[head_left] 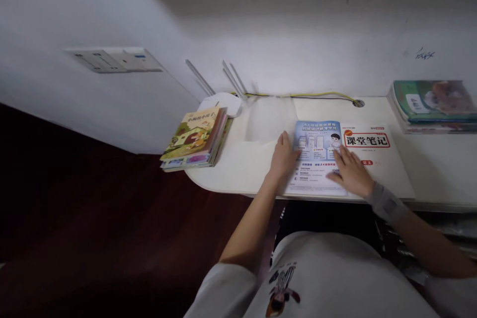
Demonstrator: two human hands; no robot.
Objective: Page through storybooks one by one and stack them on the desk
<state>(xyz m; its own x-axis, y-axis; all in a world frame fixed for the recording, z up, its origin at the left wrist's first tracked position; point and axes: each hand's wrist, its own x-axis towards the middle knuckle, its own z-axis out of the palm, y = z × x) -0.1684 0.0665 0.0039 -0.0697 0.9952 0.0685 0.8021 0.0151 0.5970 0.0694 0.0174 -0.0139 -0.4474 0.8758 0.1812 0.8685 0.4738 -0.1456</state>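
An opened book lies on the white desk in front of me. Its left side is a blue and white printed page, and its right side is a white title page with large black characters in a red frame. My left hand rests at the left edge of the blue page, fingers stretched out and slightly blurred. Across the middle fold lies my right hand, flat with its fingers spread. A grey band circles the right wrist. Neither hand grips anything.
A stack of picture books sits at the desk's left end, before a white router with upright antennas. Another stack of books stands at the right by the wall. A yellow and black cable runs along the back to a round hole.
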